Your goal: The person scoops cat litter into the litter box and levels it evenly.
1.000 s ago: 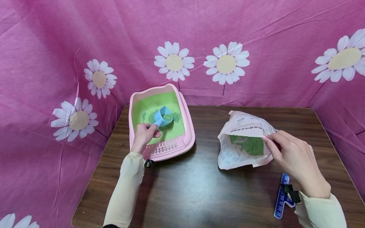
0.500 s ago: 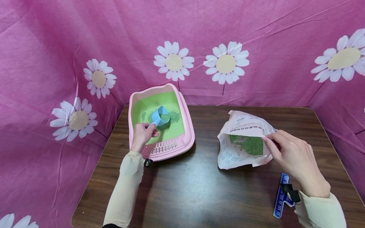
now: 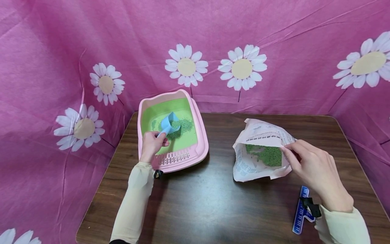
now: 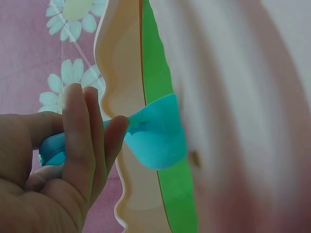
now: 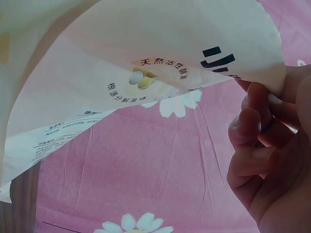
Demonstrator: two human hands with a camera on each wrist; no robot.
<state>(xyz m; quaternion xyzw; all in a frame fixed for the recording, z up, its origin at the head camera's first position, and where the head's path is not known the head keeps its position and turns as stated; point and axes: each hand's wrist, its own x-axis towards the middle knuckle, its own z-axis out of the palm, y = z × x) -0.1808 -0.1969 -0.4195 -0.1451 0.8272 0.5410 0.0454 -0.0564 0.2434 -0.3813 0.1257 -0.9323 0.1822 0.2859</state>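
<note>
My left hand [image 3: 152, 142] grips the handle of a blue scoop [image 3: 166, 125] inside a pink litter box [image 3: 202, 147] with a green inner floor. The scoop's cup is tilted, its mouth toward the right, near loose green litter pellets [image 3: 186, 124] on that floor. In the left wrist view, fingers wrap the handle and the outside of the scoop [image 4: 158, 136] shows. With thumb and fingers, my right hand [image 3: 313, 167] pinches the rim of a white printed paper bag [image 3: 265, 130]. The bag's mouth gapes, showing green pellets [image 3: 269, 156] inside.
A blue bag clip [image 3: 300, 210] lies on the dark wooden table [image 3: 207, 203], partly behind the right wrist strap. Pink cloth [image 3: 213, 27] with daisies hangs behind and at the sides. The box's near end has a slotted ledge [image 3: 173, 157].
The scoop's cup has shifted slightly left and rolled, so its mouth now faces more to the right. My right hand and the bag have stayed in place.
</note>
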